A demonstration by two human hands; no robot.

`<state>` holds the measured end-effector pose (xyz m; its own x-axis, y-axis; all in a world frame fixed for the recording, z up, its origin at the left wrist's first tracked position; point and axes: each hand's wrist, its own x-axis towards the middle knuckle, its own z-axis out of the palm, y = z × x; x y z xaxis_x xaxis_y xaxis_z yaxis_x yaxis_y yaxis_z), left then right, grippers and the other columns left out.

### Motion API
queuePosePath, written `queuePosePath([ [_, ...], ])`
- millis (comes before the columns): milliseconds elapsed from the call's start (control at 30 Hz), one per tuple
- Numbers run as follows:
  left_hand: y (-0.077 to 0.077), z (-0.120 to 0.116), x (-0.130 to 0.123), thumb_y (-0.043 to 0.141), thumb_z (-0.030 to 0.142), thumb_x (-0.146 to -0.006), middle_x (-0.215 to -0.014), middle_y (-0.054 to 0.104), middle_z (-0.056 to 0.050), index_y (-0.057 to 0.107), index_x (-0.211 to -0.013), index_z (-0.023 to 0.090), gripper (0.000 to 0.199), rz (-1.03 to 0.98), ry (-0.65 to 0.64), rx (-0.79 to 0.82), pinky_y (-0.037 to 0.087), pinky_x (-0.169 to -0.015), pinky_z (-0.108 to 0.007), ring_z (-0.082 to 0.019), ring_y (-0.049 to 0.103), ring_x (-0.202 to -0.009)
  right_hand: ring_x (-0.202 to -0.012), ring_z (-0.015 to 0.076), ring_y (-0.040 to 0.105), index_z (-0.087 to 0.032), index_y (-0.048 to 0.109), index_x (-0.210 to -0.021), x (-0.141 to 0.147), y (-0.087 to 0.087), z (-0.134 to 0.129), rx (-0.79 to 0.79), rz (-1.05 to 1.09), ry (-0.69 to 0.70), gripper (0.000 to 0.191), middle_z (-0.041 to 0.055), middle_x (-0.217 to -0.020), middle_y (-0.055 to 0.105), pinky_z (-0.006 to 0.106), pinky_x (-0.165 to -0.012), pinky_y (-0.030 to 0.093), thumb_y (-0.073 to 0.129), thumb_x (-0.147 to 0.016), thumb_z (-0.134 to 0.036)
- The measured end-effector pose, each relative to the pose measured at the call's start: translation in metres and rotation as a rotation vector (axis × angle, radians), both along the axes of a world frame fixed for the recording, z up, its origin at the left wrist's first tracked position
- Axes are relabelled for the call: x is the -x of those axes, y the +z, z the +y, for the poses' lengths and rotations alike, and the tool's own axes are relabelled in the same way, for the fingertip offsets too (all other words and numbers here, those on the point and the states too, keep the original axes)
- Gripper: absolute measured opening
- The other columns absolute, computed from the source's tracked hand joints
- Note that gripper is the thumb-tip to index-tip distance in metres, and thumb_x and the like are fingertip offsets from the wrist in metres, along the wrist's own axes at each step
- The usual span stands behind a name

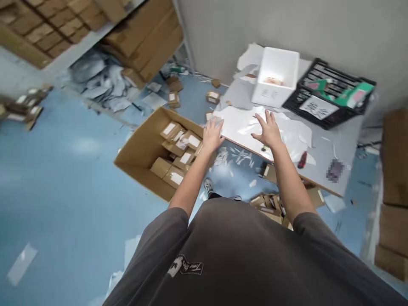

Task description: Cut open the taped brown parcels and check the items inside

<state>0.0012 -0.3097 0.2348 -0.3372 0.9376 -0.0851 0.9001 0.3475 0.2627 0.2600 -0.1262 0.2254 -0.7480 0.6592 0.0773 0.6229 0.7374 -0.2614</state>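
My left hand (213, 135) is open, fingers spread, at the left edge of the white table (321, 165) and near the rim of a big cardboard carton (137, 157). Inside that carton lie several small brown boxes (185, 158) with white labels. My right hand (269, 131) is held over the tabletop with its fingers apart and nothing in it. White paper sheets (291, 131) lie beneath and around it. A red-handled tool (302, 160) rests to its right, and a small yellow and black item (264, 148) is just below the hand. Whether either hand touches a surface I cannot tell.
At the table's back stand a white foam box (270, 93) and a black crate (325, 117) with green packs. Small cartons (269, 208) sit below the table edge. Paper scraps litter the blue floor (83, 191). Stacked cartons (395, 225) line the right; a loaded shelf (92, 38) is upper left.
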Motion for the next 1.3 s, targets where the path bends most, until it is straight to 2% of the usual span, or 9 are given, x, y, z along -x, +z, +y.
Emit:
queuePosePath([
  [200,-0.006,-0.120,0.145,0.079,0.050,-0.095,-0.188,0.019,-0.011,0.030,-0.179,0.034,0.098,0.002,0.408,0.043,0.041,-0.130,-0.061,-0.043,0.026,-0.169,-0.170,0.0572,0.011,-0.032,0.017,-0.183,0.223,0.004,-0.039,-0.010,0.028,0.349,0.123,0.0101,-0.191,-0.001,0.082,-0.129,0.028,0.088,-0.085,-0.051],
  [367,-0.009,-0.190,0.220,0.074,0.052,-0.099,-0.189,0.019,-0.010,0.028,-0.180,0.034,0.095,0.000,0.621,0.023,0.041,-0.130,-0.065,-0.045,0.024,-0.169,-0.171,0.0563,0.006,-0.033,0.012,-0.184,0.345,0.006,-0.080,-0.011,0.025,0.540,0.129,0.0075,-0.191,-0.004,0.081,-0.130,0.026,0.090,-0.083,-0.053],
  [467,-0.016,-0.212,0.248,0.074,0.050,-0.098,-0.189,0.017,-0.010,0.027,-0.180,0.032,0.096,-0.036,0.673,0.021,0.039,-0.131,-0.066,-0.046,0.023,-0.169,-0.170,0.0574,0.006,-0.032,0.011,-0.184,0.390,0.001,-0.098,0.008,0.012,0.595,0.132,0.0090,-0.191,-0.005,0.081,-0.130,0.027,0.092,-0.081,-0.050],
  [567,-0.025,-0.215,0.263,0.075,0.052,-0.097,-0.189,0.017,-0.010,0.027,-0.180,0.033,0.098,-0.067,0.700,0.028,0.039,-0.131,-0.067,-0.047,0.023,-0.169,-0.170,0.0573,0.006,-0.033,0.010,-0.184,0.415,-0.010,-0.107,0.022,-0.022,0.635,0.129,0.0086,-0.191,-0.005,0.081,-0.129,0.028,0.090,-0.083,-0.048],
  [800,-0.065,-0.174,0.257,0.074,0.049,-0.099,-0.190,0.014,-0.009,0.024,-0.181,0.032,0.097,-0.134,0.712,0.056,0.036,-0.133,-0.067,-0.047,0.018,-0.171,-0.171,0.0562,0.001,-0.030,0.010,-0.184,0.433,-0.057,-0.082,0.075,-0.107,0.703,0.126,0.0097,-0.190,-0.005,0.082,-0.131,0.024,0.086,-0.086,-0.053],
  [933,-0.110,-0.144,0.236,0.075,0.045,-0.098,-0.190,0.011,-0.009,0.023,-0.181,0.031,0.099,-0.194,0.701,0.092,0.036,-0.133,-0.066,-0.047,0.018,-0.171,-0.171,0.0556,0.003,-0.030,0.011,-0.184,0.425,-0.103,-0.063,0.117,-0.139,0.729,0.125,0.0106,-0.190,-0.004,0.082,-0.129,0.027,0.087,-0.086,-0.051],
  [1033,-0.157,-0.123,0.216,0.075,0.045,-0.099,-0.189,0.014,-0.011,0.025,-0.181,0.031,0.097,-0.242,0.692,0.126,0.036,-0.133,-0.064,-0.044,0.022,-0.170,-0.171,0.0555,0.002,-0.032,0.011,-0.184,0.415,-0.145,-0.055,0.147,-0.205,0.759,0.130,0.0094,-0.191,-0.005,0.081,-0.128,0.031,0.091,-0.082,-0.047],
  [1200,-0.258,-0.086,0.183,0.081,0.040,-0.093,-0.189,0.014,-0.012,0.032,-0.179,0.030,0.099,-0.394,0.638,0.222,0.041,-0.131,-0.062,-0.043,0.028,-0.169,-0.171,0.0559,0.004,-0.035,0.017,-0.183,0.402,-0.229,-0.047,0.200,-0.343,0.794,0.128,0.0069,-0.191,-0.008,0.082,-0.126,0.034,0.091,-0.080,-0.047],
  [1300,-0.324,-0.068,0.169,0.085,0.034,-0.090,-0.190,0.009,-0.011,0.036,-0.178,0.030,0.101,-0.505,0.541,0.312,0.038,-0.133,-0.063,-0.043,0.019,-0.172,-0.170,0.0573,0.008,-0.032,0.021,-0.182,0.398,-0.278,-0.041,0.241,-0.405,0.781,0.126,0.0098,-0.190,-0.007,0.082,-0.123,0.037,0.093,-0.079,-0.049],
])
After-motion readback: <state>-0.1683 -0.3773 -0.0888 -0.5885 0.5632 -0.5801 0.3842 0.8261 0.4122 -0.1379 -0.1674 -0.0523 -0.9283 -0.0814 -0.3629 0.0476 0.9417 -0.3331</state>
